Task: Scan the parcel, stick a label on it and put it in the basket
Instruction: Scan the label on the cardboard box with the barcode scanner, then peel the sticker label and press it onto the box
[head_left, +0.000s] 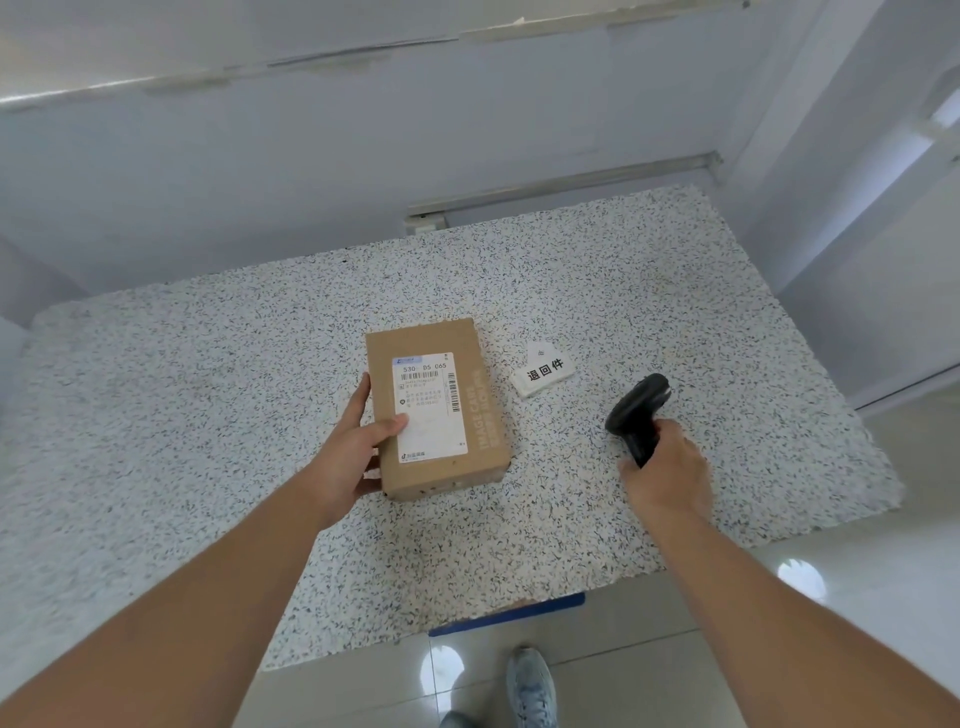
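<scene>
1. Brown cardboard parcel sits on our speckled table, left hand gripping its side.
2. Its white shipping label reads "530 D5 065".
3. Right hand clutches black handheld scanner; white tag says "退回件".

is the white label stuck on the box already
No, the white label lies on the table, apart from the box, which bears only its shipping sticker.

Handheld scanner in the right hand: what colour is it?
Black all over; the handheld scanner shows clearly in the head view.
</scene>
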